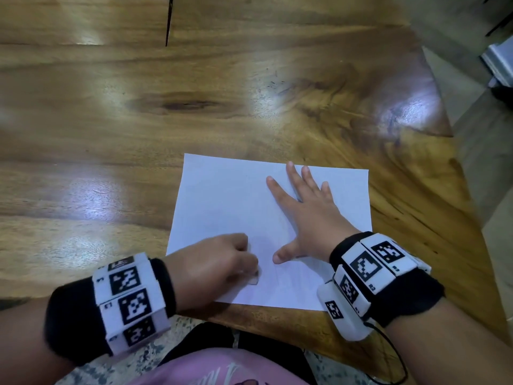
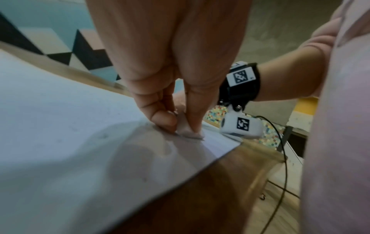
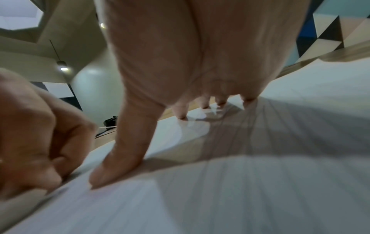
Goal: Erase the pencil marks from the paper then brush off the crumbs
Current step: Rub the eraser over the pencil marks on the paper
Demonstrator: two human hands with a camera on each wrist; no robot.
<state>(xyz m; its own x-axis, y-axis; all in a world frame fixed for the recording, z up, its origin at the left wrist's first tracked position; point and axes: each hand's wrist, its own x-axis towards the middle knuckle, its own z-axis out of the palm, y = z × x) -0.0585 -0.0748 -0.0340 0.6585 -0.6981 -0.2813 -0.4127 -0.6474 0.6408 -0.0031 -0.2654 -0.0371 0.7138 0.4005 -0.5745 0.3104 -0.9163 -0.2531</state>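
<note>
The paper lies flat on the wooden surface, close to the near edge, its long sides running left to right from where I look down. Against it, near the lower left part, I have a small pale eraser pressed edge-down, and the left hand pinches it between thumb and curled fingers, low on the block, so that, as I judge, the push goes straight into the sheet and the eraser does not bend or roll. I can make out only faint grey lines on the paper in the right wrist view; whether they are pencil marks or shadow streaks I cannot tell, and no crumbs show clearly. The right hand lies spread flat on the right half of the sheet, fingers straight and fanned wide, thumb stretched toward the eraser, holding nothing. That spread makes sense to me: it pins the thin sheet so rubbing will not drag or crease it, and the thumb braces the patch just beside the work. I judge the erasing step is in hand and the brushing not yet begun. The risk I watch for is the sheet buckling between thumb and eraser if I press too hard toward the pinning hand.
</note>
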